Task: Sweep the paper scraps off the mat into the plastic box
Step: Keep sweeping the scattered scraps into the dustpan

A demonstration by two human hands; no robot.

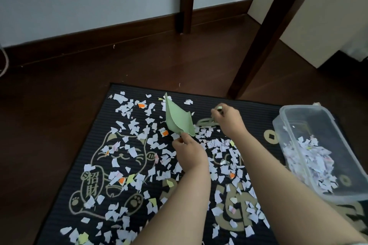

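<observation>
White, yellow and orange paper scraps (pixel 216 143) lie scattered over the black lucky-cat mat (pixel 255 113). My left hand (pixel 189 153) grips the handle of a pale green dustpan (pixel 177 117), which is lifted and tilted on edge above the mat's middle. Just to its right, my right hand (pixel 229 119) grips a small green brush (pixel 205 123), blurred, low over the scraps. The clear plastic box (pixel 286 111) stands on the mat's right side, tilted, with a heap of scraps (pixel 310 155) inside.
Dark wooden floor (pixel 99 69) surrounds the mat. Two dark table legs (pixel 187 0) (pixel 264 40) stand beyond the far edge, the right one close to the mat. A white wall with a brown skirting board runs behind; a white cabinet (pixel 322 16) is at the far right.
</observation>
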